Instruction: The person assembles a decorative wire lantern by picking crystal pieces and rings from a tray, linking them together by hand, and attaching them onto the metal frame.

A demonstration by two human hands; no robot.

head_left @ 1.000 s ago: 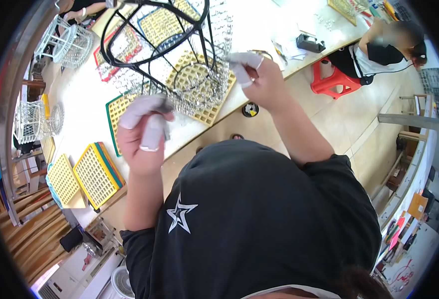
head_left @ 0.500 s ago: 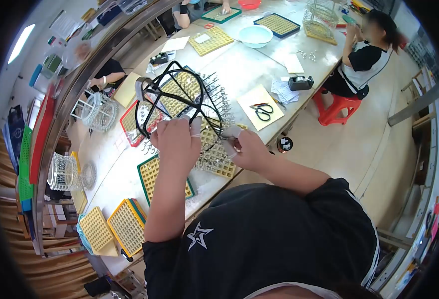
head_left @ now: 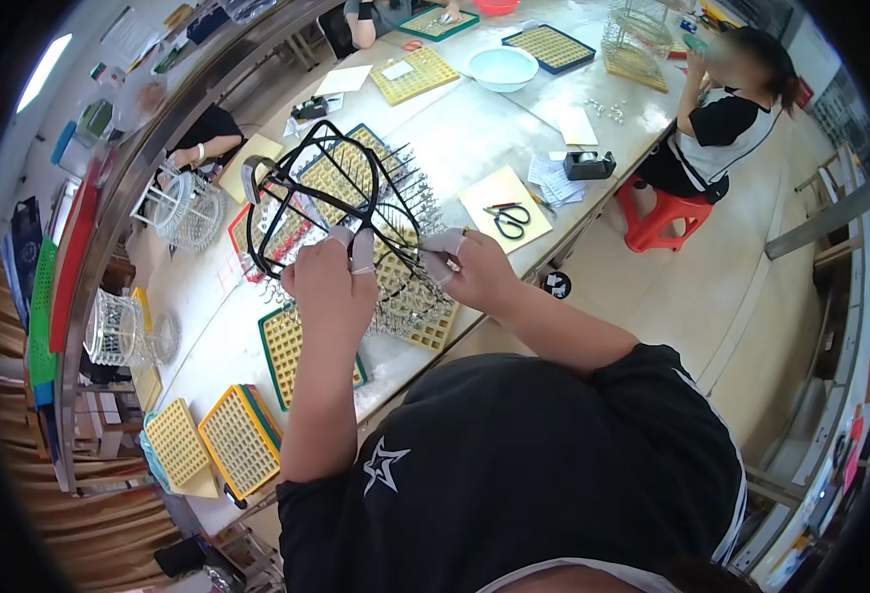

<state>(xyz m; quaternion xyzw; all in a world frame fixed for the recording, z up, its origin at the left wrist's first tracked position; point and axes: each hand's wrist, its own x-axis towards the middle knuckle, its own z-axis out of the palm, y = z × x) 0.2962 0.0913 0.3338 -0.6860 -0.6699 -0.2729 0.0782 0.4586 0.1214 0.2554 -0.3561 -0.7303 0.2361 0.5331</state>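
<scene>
A black wire frame [head_left: 321,190], with many clear beads dangling from its right side, stands over the table in front of me. My left hand [head_left: 328,282], its fingertips covered in white, is closed around the lower bars of the frame. At the frame's right edge my right hand [head_left: 470,267] is pinched, its covered fingertips touching the beaded side; what lies between them is too small to make out. Below the frame, a yellow grid tray [head_left: 433,324] is partly hidden by beads. A green-edged grid tray [head_left: 285,346] lies behind my left forearm.
Scissors [head_left: 507,219] lie on a yellow sheet right of my hands, near a black tape dispenser [head_left: 589,165]. A light blue bowl [head_left: 502,67] stands farther back. A co-worker [head_left: 727,128] sits on a red stool [head_left: 667,219]. White beaded frames [head_left: 119,326] stand at left.
Since a second ago the view has tilted up, and my left hand has closed on the frame while my right hand has come to its beaded edge. Over the last half second the hands barely moved.
</scene>
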